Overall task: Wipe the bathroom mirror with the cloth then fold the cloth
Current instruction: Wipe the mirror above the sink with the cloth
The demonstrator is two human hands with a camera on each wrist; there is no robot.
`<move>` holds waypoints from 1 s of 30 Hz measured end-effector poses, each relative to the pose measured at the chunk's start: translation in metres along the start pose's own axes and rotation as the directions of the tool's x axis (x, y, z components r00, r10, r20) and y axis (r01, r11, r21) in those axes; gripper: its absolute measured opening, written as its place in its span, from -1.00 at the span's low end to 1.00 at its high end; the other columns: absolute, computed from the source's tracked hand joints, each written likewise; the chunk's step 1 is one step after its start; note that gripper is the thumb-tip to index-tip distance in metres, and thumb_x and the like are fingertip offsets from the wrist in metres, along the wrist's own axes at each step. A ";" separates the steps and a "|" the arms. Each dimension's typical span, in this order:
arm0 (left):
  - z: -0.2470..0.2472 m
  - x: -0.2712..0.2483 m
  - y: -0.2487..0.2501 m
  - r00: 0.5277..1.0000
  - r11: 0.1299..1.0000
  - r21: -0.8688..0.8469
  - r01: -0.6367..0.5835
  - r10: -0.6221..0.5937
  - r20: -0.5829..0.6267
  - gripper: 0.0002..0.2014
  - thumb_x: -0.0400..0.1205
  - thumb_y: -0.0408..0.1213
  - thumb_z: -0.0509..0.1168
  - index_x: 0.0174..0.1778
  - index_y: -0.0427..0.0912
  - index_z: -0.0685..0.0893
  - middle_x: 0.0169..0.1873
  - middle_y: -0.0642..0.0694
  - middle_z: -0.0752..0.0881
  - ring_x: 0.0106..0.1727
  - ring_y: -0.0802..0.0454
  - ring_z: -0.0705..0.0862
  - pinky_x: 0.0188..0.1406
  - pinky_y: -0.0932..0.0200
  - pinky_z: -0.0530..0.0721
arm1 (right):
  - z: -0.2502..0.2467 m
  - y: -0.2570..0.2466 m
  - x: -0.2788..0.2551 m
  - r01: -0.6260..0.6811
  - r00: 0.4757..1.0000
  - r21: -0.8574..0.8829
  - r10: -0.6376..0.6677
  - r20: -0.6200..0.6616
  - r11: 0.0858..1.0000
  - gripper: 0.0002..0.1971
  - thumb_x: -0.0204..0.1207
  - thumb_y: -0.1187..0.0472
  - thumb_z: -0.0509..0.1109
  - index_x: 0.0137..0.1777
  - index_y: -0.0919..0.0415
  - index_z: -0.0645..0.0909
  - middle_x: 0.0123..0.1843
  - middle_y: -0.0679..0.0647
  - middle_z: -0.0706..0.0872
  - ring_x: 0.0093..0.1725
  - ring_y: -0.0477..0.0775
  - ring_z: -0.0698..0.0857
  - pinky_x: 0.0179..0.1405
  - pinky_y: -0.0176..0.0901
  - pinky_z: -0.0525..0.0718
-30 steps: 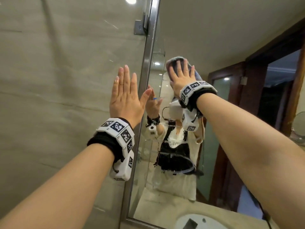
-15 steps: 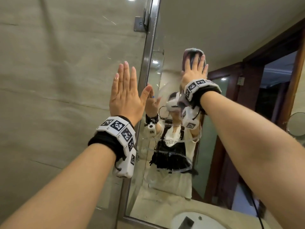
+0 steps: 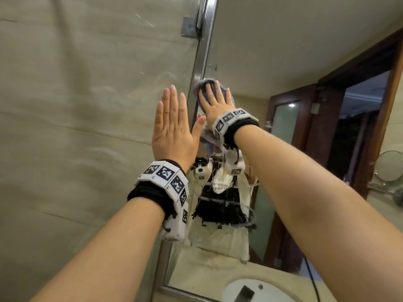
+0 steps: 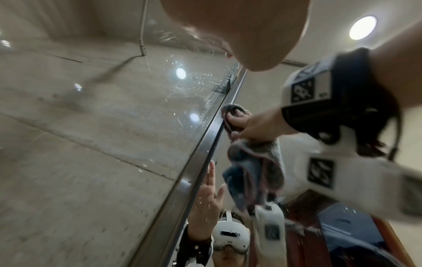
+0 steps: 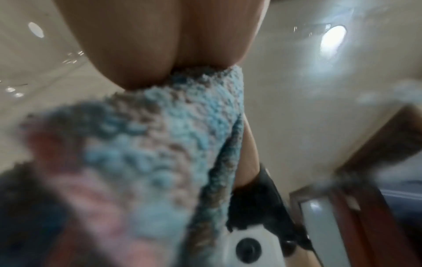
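The mirror [image 3: 250, 62] has a metal frame strip [image 3: 202, 57] down its left edge. My right hand [image 3: 214, 99] lies flat with fingers spread and presses a fluffy blue-grey cloth [image 3: 205, 83] against the glass right beside that strip. In the left wrist view the cloth [image 4: 251, 171] hangs bunched below the right hand [image 4: 246, 124] next to the strip [image 4: 205, 144]. The right wrist view is filled by the cloth [image 5: 171, 135] under my palm [image 5: 148, 45]. My left hand [image 3: 172, 118] rests flat, fingers straight, on the glass panel left of the frame and holds nothing.
The glass panel [image 3: 87, 105] on the left carries water spots and a metal hinge bracket [image 3: 192, 25]. A white basin [image 3: 250, 290] lies below the mirror. A round swivel mirror [image 3: 390, 166] sticks out at the right. A dark wooden door frame [image 3: 327, 127] shows in the reflection.
My right hand slid the cloth up and right, then back left to the mirror's left edge beside the frame. The left hand stayed flat in place.
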State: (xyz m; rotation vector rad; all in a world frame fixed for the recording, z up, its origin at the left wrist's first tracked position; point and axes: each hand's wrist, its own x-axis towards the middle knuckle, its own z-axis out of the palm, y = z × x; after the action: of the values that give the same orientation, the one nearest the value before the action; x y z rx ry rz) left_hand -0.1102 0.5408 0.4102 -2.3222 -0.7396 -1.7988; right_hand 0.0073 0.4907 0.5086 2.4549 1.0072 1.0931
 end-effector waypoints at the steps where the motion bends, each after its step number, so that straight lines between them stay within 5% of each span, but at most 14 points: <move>1: 0.000 0.000 0.000 1.000 1.000 -0.008 -0.002 0.002 0.000 -0.26 0.59 0.17 -0.49 0.63 -0.20 -0.14 0.65 -0.17 -0.14 0.66 -0.01 -0.19 0.42 0.18 -0.59 | 0.008 -0.003 -0.009 0.028 1.000 -0.013 -0.028 0.001 1.000 -0.29 0.67 0.01 0.04 0.66 0.11 -0.30 0.69 0.15 -0.34 0.65 0.26 -0.37 0.59 0.27 -0.33; 8: -0.005 -0.003 0.000 0.999 0.998 -0.065 -0.011 0.013 0.037 -0.23 0.56 0.17 -0.50 0.63 -0.21 -0.15 0.65 -0.19 -0.17 0.66 -0.02 -0.21 0.50 0.13 -0.43 | 0.074 -0.025 -0.063 0.215 0.976 -0.112 -0.208 0.072 0.970 -0.25 0.63 0.03 0.10 0.66 0.05 -0.29 0.69 0.12 -0.33 0.66 0.23 -0.35 0.59 0.33 -0.32; 11: 0.009 -0.022 -0.004 0.998 0.999 -0.047 -0.006 0.009 0.063 -0.25 0.59 0.17 -0.52 0.63 -0.22 -0.16 0.65 -0.18 -0.17 0.65 0.00 -0.24 0.48 0.15 -0.54 | 0.071 -0.014 -0.063 0.210 0.976 -0.097 -0.202 0.083 0.973 -0.26 0.63 0.01 0.08 0.65 0.00 -0.33 0.68 0.05 -0.36 0.65 0.19 -0.37 0.60 0.28 -0.35; 15: 0.037 -0.064 -0.011 0.988 0.996 0.087 0.001 -0.014 0.153 -0.28 0.64 0.16 -0.50 0.62 -0.26 -0.17 0.65 -0.21 -0.11 0.64 0.01 -0.24 0.49 0.14 -0.55 | 0.065 0.039 -0.071 -0.158 0.981 0.163 0.173 -0.082 0.974 -0.35 0.70 0.03 -0.02 0.65 0.00 -0.31 0.69 0.11 -0.33 0.65 0.20 -0.37 0.54 0.16 -0.42; 19: 0.037 -0.065 -0.010 0.985 0.994 0.107 0.038 -0.055 0.165 -0.30 0.66 0.15 -0.39 0.63 -0.25 -0.11 0.65 -0.21 -0.04 0.64 -0.01 -0.14 0.50 0.16 -0.53 | 0.072 0.090 -0.098 -0.508 0.814 0.334 0.569 -0.116 0.794 -0.39 0.71 0.03 -0.05 0.68 0.10 -0.20 0.70 0.22 -0.27 0.67 0.26 -0.28 0.62 0.22 -0.25; 25: 0.036 -0.067 -0.011 0.988 0.996 0.083 0.037 -0.049 0.148 -0.30 0.66 0.15 -0.42 0.63 -0.25 -0.15 0.65 -0.22 -0.06 0.63 -0.02 -0.16 0.50 0.16 -0.48 | 0.077 0.067 -0.091 -0.647 0.664 0.434 0.743 -0.082 0.627 -0.38 0.70 -0.01 -0.02 0.68 0.10 -0.17 0.70 0.27 -0.21 0.67 0.35 -0.24 0.61 0.32 -0.20; 27: 0.037 -0.068 -0.012 0.991 0.997 0.072 0.025 -0.035 0.132 -0.29 0.65 0.16 -0.44 0.62 -0.24 -0.19 0.65 -0.21 -0.12 0.64 -0.02 -0.18 0.50 0.14 -0.47 | 0.080 0.053 -0.089 -0.615 0.706 0.395 0.700 -0.110 0.683 -0.38 0.70 -0.02 -0.03 0.68 0.07 -0.17 0.70 0.27 -0.21 0.66 0.37 -0.25 0.59 0.34 -0.22; 30: 0.038 -0.069 -0.013 0.992 0.998 0.055 0.024 -0.031 0.125 -0.29 0.64 0.15 -0.47 0.62 -0.24 -0.19 0.65 -0.20 -0.13 0.66 -0.02 -0.16 0.49 0.15 -0.48 | 0.088 0.022 -0.087 -0.408 0.879 0.316 0.462 -0.117 0.857 -0.39 0.70 -0.02 -0.06 0.67 0.02 -0.23 0.69 0.24 -0.30 0.65 0.36 -0.33 0.55 0.34 -0.36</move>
State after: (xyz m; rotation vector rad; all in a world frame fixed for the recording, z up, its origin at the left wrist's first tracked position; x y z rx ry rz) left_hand -0.0944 0.5451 0.3316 -2.4195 -0.8296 -1.6344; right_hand 0.0413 0.4174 0.4124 2.9583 0.7029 1.4315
